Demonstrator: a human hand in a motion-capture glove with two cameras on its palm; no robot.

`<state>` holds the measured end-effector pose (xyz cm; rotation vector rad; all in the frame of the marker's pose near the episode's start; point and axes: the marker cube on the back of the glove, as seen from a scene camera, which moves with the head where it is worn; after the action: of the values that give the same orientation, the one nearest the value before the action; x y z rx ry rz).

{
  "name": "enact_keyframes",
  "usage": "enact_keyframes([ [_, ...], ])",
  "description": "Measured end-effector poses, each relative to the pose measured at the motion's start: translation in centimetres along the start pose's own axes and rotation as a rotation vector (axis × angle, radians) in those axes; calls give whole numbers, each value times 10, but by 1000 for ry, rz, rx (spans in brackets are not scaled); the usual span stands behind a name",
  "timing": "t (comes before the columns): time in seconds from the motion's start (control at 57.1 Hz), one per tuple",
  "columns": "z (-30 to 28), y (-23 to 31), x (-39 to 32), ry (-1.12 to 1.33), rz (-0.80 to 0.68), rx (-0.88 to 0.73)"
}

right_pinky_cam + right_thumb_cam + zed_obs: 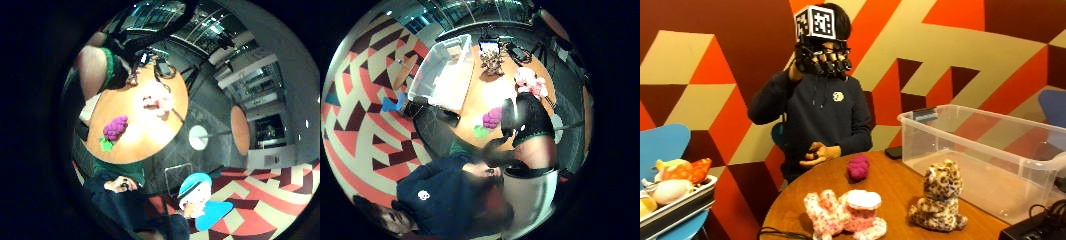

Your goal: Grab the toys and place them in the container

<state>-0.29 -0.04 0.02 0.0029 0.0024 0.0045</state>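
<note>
Three toys lie on the round wooden table [893,187]. A purple grape plush [857,167] sits near the person, a pink-spotted white plush [843,212] lies at the front, and a leopard plush [937,202] sits upright beside the clear plastic container [986,150]. My gloved right hand [823,55] is raised in front of the person's head, high above the table, with its fingers loosely bent and holding nothing. The palm views look down on the grape plush [116,127], the pink plush [157,100], the leopard [492,61] and the container [445,70]. The bare left hand [816,154] rests at the table's far edge.
A tray of other soft toys [670,185] stands on a blue chair at the left. A dark phone [893,151] lies beside the container's near corner. A black device with cables [1033,227] sits at the table's front right.
</note>
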Motion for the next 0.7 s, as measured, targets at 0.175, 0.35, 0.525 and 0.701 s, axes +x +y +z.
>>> enact_keyframes([
  [0.175, 2, -2, -8, 14, -25, -32],
  [0.35, -3, -1, -21, 38, -35, -37],
  [0.525, -14, -1, -34, 69, -47, -31],
  [0.701, -19, -20, -43, 53, -71, -4],
])
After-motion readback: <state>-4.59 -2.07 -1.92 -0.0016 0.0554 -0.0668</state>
